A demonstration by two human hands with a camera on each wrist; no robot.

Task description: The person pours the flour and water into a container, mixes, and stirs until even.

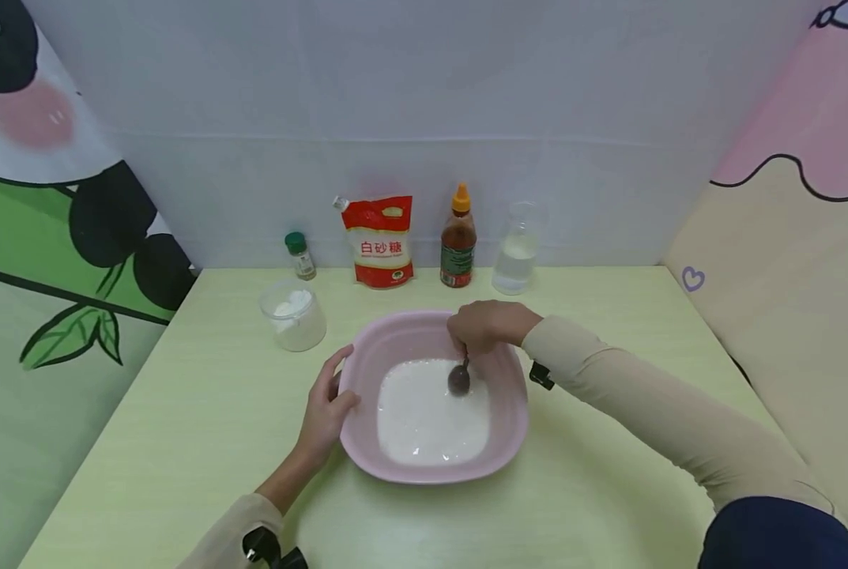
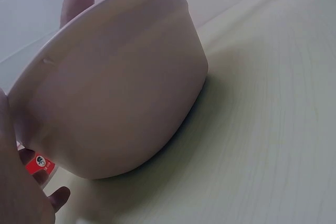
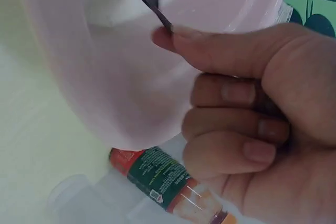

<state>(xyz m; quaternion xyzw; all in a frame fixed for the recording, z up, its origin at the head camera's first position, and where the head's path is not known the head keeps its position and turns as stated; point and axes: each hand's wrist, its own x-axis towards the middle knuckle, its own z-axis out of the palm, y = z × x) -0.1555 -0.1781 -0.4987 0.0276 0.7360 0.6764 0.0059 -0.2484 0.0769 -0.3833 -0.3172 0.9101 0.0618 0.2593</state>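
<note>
A pink plastic basin [image 1: 434, 476] stands on the table with a shallow white liquid [image 1: 427, 415] in it. My left hand [image 1: 326, 411] holds the basin's left rim, thumb at the edge and fingers along the outer wall. Over the far right side of the basin, my right hand [image 1: 493, 325] pinches the handle of a dark metal spoon [image 1: 459, 381] between thumb and forefinger. Its bowl hangs down over the liquid; whether it touches the surface I cannot tell. The other right-hand fingers [image 3: 231, 129] are curled into the palm in the right wrist view.
Behind the basin stand a red and white sugar pouch [image 1: 382, 243], a sauce bottle [image 1: 458, 246] with an orange cap, and a glass container [image 1: 516, 257] of clear liquid. A clear cup [image 1: 301, 328] with white contents and a small green-capped jar [image 1: 300, 257] stand at the left.
</note>
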